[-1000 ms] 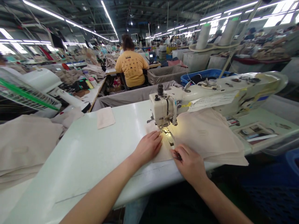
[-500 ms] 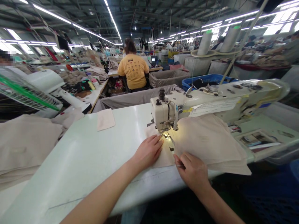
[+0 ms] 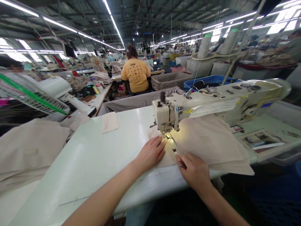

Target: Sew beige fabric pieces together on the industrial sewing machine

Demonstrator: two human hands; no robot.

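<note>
plainly, beige cloth lies under the left hand, beside the right hand

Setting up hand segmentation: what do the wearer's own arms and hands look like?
Left hand and right hand are both bare: no gloves. Left forearm and right forearm are bare out to the picture's edge: no sleeve, watch, bracelet, cable or marking shows. Rings on the fingers: none seen, but detail is too small to be sure.
</note>
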